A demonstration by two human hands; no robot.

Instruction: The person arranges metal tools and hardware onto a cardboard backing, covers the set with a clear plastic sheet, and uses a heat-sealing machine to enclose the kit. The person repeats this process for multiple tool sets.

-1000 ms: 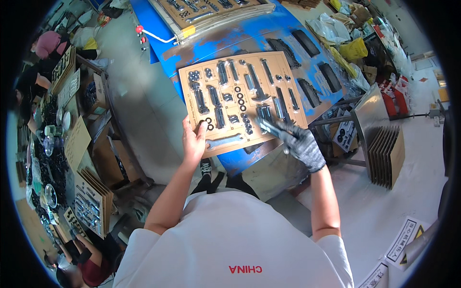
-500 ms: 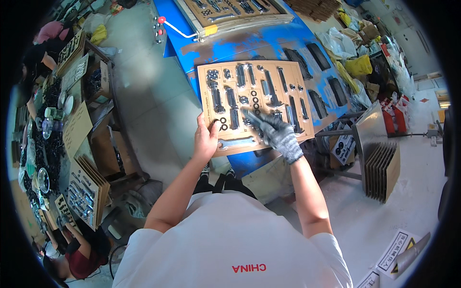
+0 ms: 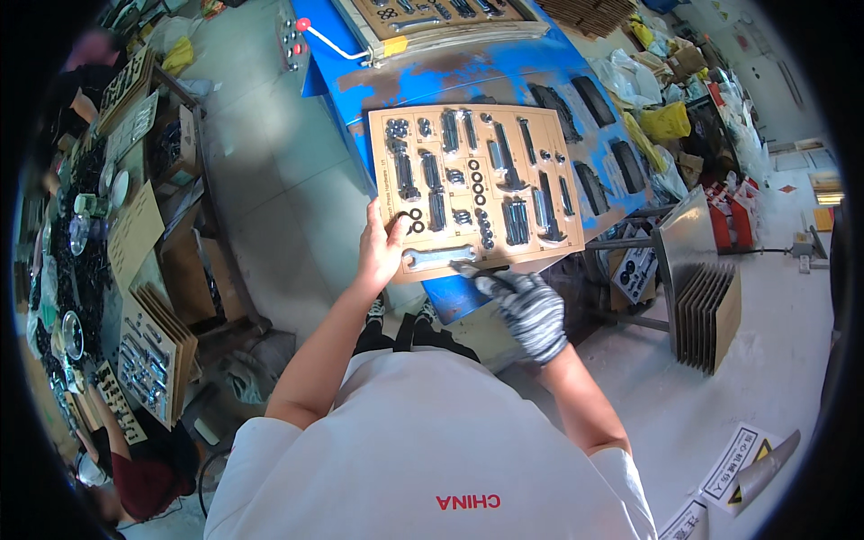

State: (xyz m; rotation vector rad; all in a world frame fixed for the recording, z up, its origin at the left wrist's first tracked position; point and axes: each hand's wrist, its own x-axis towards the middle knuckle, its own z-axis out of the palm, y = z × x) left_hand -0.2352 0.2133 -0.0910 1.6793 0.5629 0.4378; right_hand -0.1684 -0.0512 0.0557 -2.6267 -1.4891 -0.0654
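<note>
My bare left hand [image 3: 381,247] grips the left edge of a brown hardware card [image 3: 427,236], thumb on its face and fingers behind. The card carries bolts, nuts, black rings and an open-end wrench [image 3: 438,256] along its near edge, with a shiny look like clear film. My right hand [image 3: 531,315], in a grey striped knit glove, is closed around a slim dark tool [image 3: 470,270] whose kind I cannot make out. The tool's tip is at the card's near edge, just below the wrench. The card lies tilted over the blue table [image 3: 450,297].
Behind the card stands a framed tray [image 3: 468,40] with another filled card, beside a red-knobbed lever [image 3: 333,43]. Black pads [image 3: 594,192] lie on the blue surface. Upright cards [image 3: 706,315] stand at right. People work at a cluttered bench [image 3: 81,225] on the left.
My right hand with the slim tool has moved from over the middle of the card down to its near edge. The left hand keeps its grip; the card has shifted slightly.
</note>
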